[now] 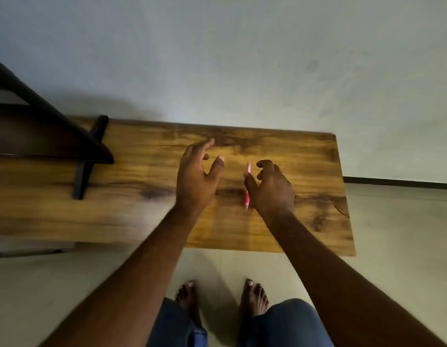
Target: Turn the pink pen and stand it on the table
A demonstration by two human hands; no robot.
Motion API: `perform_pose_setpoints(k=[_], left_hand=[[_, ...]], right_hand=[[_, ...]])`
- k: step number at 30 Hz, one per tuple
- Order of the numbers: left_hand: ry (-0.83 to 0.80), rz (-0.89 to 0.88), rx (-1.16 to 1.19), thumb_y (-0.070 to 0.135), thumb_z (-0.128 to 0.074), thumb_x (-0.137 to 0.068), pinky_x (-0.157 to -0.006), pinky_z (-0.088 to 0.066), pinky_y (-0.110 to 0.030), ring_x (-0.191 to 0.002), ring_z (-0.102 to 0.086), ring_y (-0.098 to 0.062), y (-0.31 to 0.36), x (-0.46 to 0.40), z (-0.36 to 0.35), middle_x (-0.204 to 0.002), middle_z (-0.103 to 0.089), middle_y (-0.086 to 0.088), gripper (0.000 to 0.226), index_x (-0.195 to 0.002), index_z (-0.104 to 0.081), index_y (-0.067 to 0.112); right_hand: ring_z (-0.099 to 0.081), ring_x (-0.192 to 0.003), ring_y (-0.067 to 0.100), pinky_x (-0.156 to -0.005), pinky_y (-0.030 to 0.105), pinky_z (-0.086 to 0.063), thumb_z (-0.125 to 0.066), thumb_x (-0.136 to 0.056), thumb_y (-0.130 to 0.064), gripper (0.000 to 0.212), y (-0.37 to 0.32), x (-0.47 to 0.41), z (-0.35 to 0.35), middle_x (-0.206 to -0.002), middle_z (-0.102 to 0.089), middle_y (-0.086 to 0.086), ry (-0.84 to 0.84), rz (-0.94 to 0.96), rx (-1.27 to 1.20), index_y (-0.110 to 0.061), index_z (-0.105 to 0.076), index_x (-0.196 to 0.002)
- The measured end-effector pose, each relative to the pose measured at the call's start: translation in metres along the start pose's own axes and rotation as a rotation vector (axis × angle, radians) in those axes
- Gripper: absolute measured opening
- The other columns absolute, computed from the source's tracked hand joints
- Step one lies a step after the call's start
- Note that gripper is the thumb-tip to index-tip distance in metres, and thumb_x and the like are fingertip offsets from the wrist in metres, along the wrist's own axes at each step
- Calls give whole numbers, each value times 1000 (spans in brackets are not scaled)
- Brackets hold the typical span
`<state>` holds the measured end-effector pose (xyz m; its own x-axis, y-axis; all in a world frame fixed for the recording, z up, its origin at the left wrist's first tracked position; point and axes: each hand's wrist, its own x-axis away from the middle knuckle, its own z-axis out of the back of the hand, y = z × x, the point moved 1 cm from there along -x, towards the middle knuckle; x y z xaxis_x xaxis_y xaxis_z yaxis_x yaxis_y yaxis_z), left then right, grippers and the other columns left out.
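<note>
A pink pen (247,201) lies lengthwise on the wooden table (142,209), a little right of its middle. My right hand (272,189) is over it with the fingers bent like a claw. The thumb crosses the pen's middle and hides that part; whether the thumb and fingers grip the pen cannot be told, and the pen's far end is blurred. My left hand (194,179) is above the table just left of the pen, fingers spread and relaxed, holding nothing.
A dark wooden piece of furniture (42,136) with a black leg (84,171) overlaps the table's left end. A pale wall runs behind the table. A tiled floor (392,246) is in front, with my bare feet (253,296) on it.
</note>
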<state>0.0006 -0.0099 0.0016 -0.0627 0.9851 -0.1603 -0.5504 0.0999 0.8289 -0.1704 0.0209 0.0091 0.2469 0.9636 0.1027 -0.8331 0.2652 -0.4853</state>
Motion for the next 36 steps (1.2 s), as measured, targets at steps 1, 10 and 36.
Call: perform_pose_setpoints(k=[1, 10, 36], left_hand=[[4, -14, 6, 41, -62, -96, -80, -51, -16, -110, -60, -8, -5, 3, -4, -133, -61, 2, 49, -141, -59, 20], [37, 33, 42, 31, -65, -98, -81, -56, -23, -112, -59, -9, -32, 27, -15, -133, -61, 1, 44, -140, -60, 20], [-45, 153, 325, 32, -63, -100, -81, -51, -10, -105, -64, 8, -18, 5, -35, -118, -70, 19, 30, -130, -67, 31]], right_hand=[[-69, -108, 28, -82, 40, -57, -59, -101, -47, 48, 5, 1, -8, -127, -69, 5, -3, -20, -14, -19, -53, -139], [-69, -109, 30, -81, 36, -47, -65, -98, -40, 45, 17, 4, -40, -125, -70, 8, 6, -96, -66, -16, -55, -135], [-70, -62, 11, -60, 26, -58, -69, -97, -6, 30, 12, -26, -27, -80, -73, 8, 41, -244, -1163, -6, -64, -126]])
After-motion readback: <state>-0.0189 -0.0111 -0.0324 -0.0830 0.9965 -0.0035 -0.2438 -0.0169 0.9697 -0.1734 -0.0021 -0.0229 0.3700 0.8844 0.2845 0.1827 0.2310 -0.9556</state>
